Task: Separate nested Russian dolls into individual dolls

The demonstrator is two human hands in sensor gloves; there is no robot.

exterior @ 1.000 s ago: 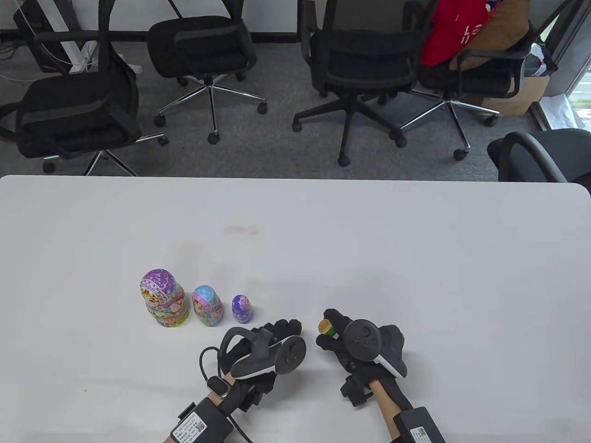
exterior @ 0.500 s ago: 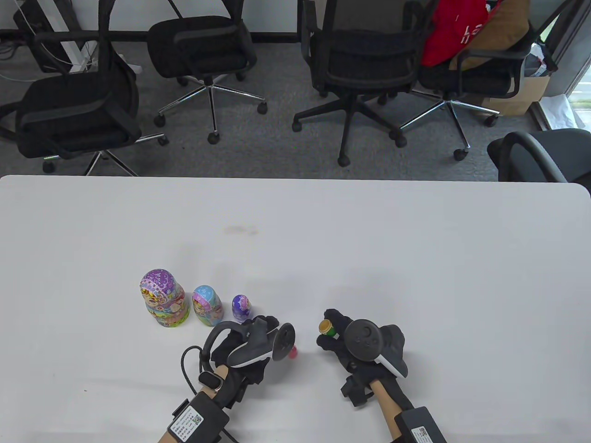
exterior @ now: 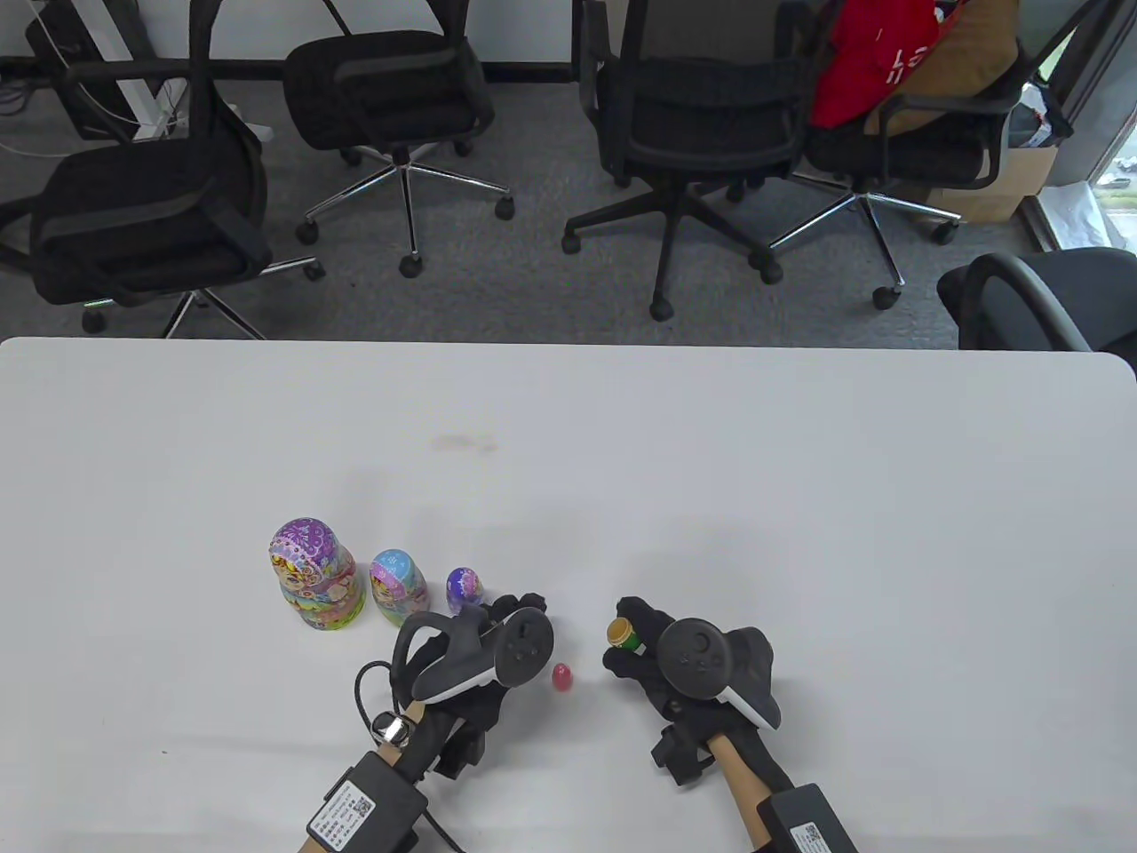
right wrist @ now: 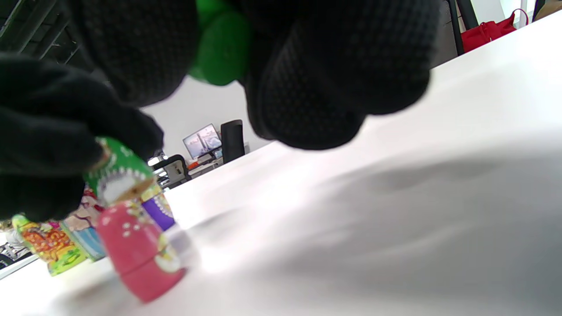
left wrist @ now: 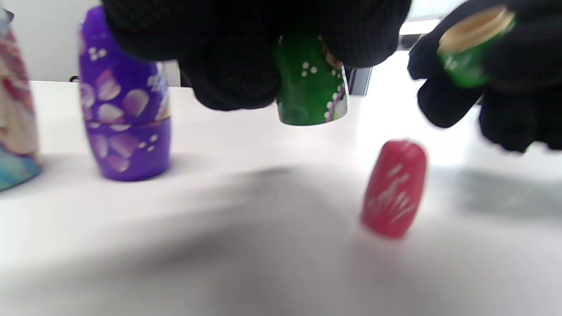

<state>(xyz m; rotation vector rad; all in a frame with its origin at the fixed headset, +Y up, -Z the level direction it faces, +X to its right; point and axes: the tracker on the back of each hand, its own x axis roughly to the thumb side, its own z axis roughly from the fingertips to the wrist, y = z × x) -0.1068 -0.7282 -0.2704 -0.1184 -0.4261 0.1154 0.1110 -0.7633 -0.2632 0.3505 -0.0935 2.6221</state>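
Now the smallest red doll stands free on the table, between the two hands. The left hand pinches the green doll's top half just above the surface, and the right hand grips its bottom half, open end up. Likely the halves need rejoining next: the rims should be lined up squarely and pressed gently, then the green doll set beside the purple doll, clear of the red one.
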